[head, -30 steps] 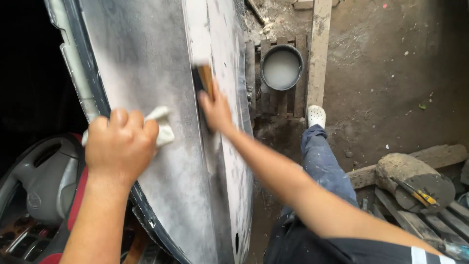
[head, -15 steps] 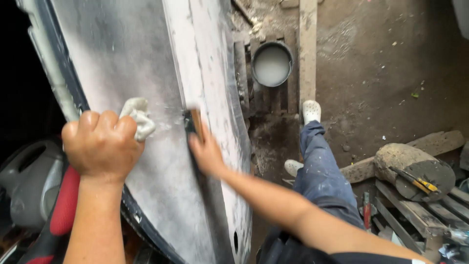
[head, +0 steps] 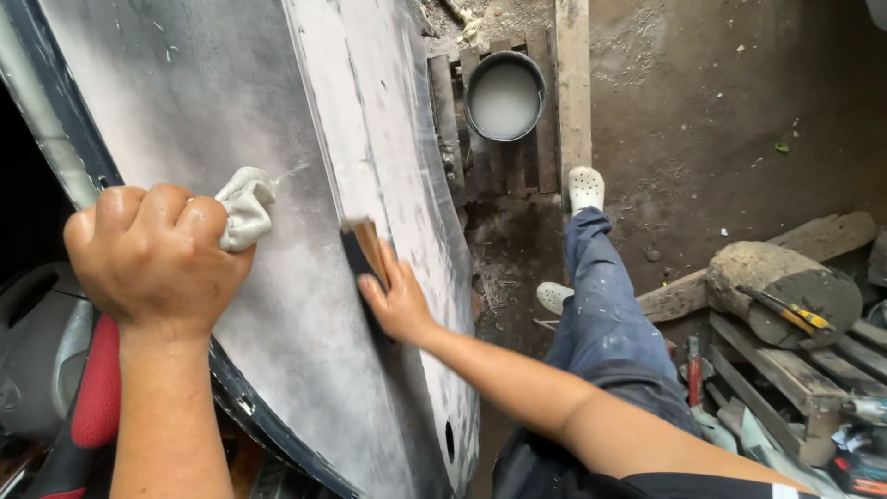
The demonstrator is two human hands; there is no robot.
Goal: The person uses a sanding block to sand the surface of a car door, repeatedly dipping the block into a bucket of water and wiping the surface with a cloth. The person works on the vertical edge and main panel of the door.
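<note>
A large grey, dusty car door panel (head: 277, 111) fills the left and middle of the head view. My left hand (head: 152, 249) is closed in a fist on a crumpled white rag (head: 245, 205) and presses it against the panel. My right hand (head: 397, 300) lies flat on a brown sanding block (head: 362, 249) with a dark underside, holding it against the panel along a pale vertical strip. My legs in blue, paint-flecked jeans (head: 605, 319) and white clogs (head: 585, 188) stand to the right of the panel.
A dark bucket (head: 504, 95) of milky water stands on wooden slats at the top. A wooden plank (head: 573, 83) runs beside it. At right lie a round stone slab (head: 785, 286), a yellow-handled tool (head: 785, 310) and wooden pallets (head: 785, 370). A car seat (head: 37, 351) shows at lower left.
My right hand has slid the sanding block down the panel, and my left hand with the rag has also dropped lower. The view has shifted a little.
</note>
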